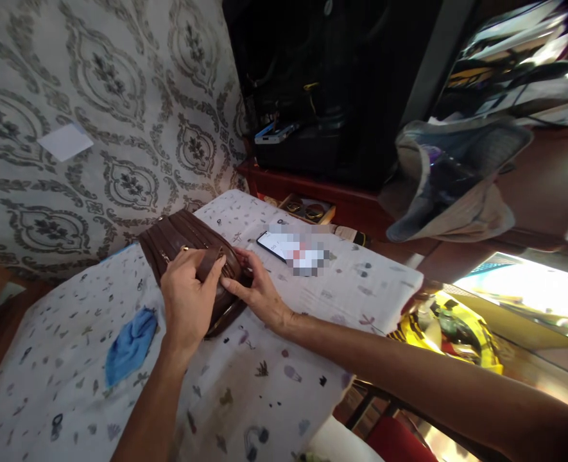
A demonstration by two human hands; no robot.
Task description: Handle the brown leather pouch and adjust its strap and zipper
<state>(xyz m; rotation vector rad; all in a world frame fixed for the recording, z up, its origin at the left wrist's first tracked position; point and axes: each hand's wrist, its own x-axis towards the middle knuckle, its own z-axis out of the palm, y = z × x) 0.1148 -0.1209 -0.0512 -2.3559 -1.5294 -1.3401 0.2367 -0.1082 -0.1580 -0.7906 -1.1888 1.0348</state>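
A brown leather bag (pixel 178 240) with zips lies on a table covered by a white patterned cloth (pixel 274 378). My left hand (pixel 187 298) rests on the bag's near end with its fingers closed round a brown strap or tab (pixel 210 260). My right hand (pixel 257 289) touches the bag's right side, fingers pinched at the same spot beside the left hand's fingertips. A blue cloth (pixel 130 345) lies on the table to the left of my left forearm.
A phone (pixel 276 244) lies on the cloth just beyond my right hand. Behind it stand a red shelf (pixel 312 189), a small open box (pixel 307 208) and dark equipment. A patterned wall (pixel 120 115) lies to the left. A grey bag (pixel 452 186) sits at the right.
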